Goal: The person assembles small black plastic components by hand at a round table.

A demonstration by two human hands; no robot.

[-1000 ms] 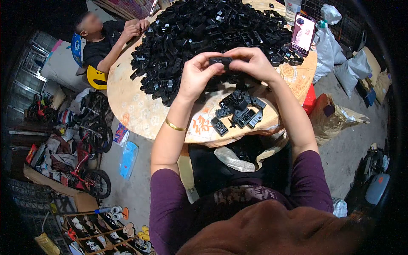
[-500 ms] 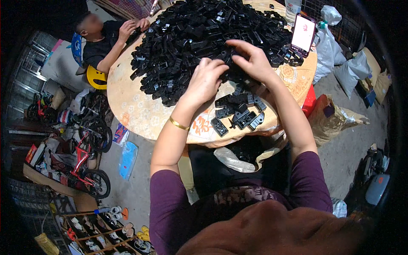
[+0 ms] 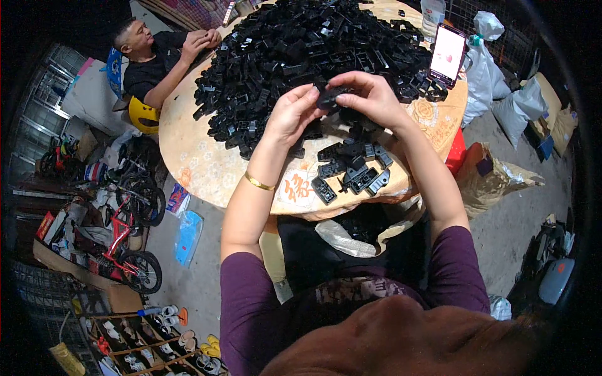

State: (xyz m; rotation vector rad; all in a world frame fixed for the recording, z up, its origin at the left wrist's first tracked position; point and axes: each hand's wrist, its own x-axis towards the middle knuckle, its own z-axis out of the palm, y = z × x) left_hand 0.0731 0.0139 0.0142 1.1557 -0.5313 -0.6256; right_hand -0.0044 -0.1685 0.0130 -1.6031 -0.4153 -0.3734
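Fingers bent, left hand (image 3: 292,118) and right hand (image 3: 371,101) pinch a black part (image 3: 328,99), upper centre, near a glossy, angular heap (image 3: 269,69).

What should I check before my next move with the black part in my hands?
1. Black part gripped: ok, right hand pinches it.
2. Left hand gripping it too: cannot tell; its fingertips are at the part, contact unclear.
3. Details of the part readable: not ok, too dark and small.
4. Small group of black parts apart from your hands: ok, it lies on the table between your forearms.
5. Co-worker's hands away from yours: ok, at the table's far left edge.
6. Phone standing: ok, propped upright.
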